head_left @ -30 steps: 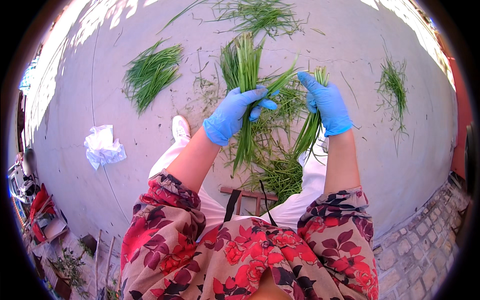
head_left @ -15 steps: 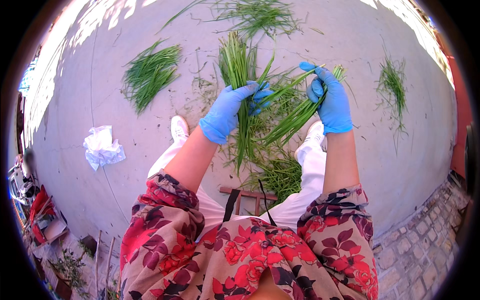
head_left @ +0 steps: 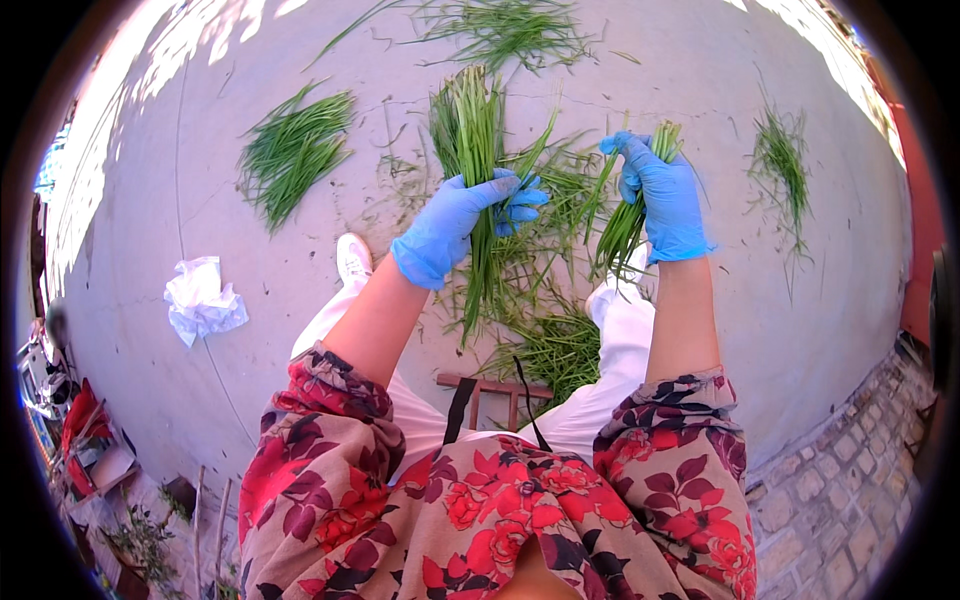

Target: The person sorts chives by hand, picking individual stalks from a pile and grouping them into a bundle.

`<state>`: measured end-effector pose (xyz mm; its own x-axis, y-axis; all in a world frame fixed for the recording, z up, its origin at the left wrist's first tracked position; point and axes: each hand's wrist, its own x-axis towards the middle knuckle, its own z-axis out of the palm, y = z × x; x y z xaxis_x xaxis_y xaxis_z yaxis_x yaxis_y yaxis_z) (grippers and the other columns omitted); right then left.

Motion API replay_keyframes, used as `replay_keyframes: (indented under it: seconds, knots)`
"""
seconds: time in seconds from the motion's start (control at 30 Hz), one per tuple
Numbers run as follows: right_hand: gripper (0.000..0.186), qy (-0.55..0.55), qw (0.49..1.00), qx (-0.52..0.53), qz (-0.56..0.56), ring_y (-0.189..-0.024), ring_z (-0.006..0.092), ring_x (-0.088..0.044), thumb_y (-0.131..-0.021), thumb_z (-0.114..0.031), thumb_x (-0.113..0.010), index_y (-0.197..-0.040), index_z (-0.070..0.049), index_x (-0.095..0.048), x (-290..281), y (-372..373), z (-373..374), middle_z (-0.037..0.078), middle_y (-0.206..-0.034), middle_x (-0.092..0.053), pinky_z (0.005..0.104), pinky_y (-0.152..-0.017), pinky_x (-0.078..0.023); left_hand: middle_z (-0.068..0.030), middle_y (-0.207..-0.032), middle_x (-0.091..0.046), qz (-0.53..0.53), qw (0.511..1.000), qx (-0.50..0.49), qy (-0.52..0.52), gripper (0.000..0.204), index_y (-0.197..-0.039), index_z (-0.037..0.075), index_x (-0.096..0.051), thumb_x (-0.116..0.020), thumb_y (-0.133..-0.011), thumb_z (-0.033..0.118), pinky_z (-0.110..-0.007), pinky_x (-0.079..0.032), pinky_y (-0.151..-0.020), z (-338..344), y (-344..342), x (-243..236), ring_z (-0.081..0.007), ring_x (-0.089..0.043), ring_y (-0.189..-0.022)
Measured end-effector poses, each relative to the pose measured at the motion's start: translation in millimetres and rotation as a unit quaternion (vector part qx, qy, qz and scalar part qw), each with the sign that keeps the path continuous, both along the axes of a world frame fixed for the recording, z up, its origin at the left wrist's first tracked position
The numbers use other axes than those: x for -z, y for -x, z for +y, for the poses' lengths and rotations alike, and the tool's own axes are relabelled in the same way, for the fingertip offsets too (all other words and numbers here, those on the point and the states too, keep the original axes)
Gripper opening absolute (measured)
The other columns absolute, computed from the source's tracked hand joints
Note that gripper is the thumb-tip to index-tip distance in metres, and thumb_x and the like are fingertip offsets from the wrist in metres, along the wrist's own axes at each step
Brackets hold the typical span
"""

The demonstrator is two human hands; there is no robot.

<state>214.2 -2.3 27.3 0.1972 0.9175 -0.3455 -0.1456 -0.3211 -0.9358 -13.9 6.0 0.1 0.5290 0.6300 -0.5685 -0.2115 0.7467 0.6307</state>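
Observation:
My left hand (head_left: 467,218), in a blue glove, is closed round a thick bunch of garlic chives (head_left: 474,122) with its pale stem ends pointing away from me. Its fingertips reach past the stems on the right. A thinner bunch of garlic chives (head_left: 622,237) is gripped in my right hand (head_left: 652,187), also blue-gloved, with the cut ends sticking up above the fingers and the leaves hanging down. One loose blade stands off beside the right fingers. The two hands are apart, over loose chives strewn on the ground (head_left: 570,195).
Separate piles of chives lie at the left (head_left: 295,155), the far middle (head_left: 510,30) and the right (head_left: 782,170). Another heap (head_left: 560,350) lies between my legs, by a small wooden stool (head_left: 495,386). Crumpled white paper (head_left: 203,300) is on the concrete at left.
My right hand has drawn slightly right, and its bunch now hangs more upright, its leaves clear of the left bunch. The left hand has barely moved and keeps its grip.

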Motion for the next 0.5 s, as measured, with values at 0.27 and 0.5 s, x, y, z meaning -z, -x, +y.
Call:
replay_keyframes:
  seconds: [0.27, 0.5]
  knots:
    - [0.024, 0.065, 0.991, -0.086, -0.079, -0.049, 0.0072, -0.045, -0.081, -0.029, -0.064, -0.079, -0.005, -0.066, 4, 37, -1, -0.001, -0.058, -0.052, 0.0238, -0.046, -0.036, -0.0134, -0.105, -0.062, -0.019, 0.998, 0.064, 0.000, 0.029, -0.111, 0.001, -0.054, -0.054, -0.089, 0.020, -0.028, -0.050, -0.073, -9, -6, 9, -0.0188, -0.062, -0.087]
    - [0.033, 0.027, 0.876, -0.023, -0.481, -0.058, 0.0200, -0.054, -0.077, -0.034, -0.064, -0.084, -0.001, -0.064, 8, -37, 2, 0.012, -0.065, -0.060, 0.0331, -0.058, -0.044, -0.0112, -0.099, -0.064, -0.028, 0.998, 0.045, 0.023, 0.036, -0.119, 0.002, -0.052, -0.052, -0.090, 0.023, -0.025, -0.049, -0.070, -4, -3, 0, -0.0162, -0.062, -0.081]
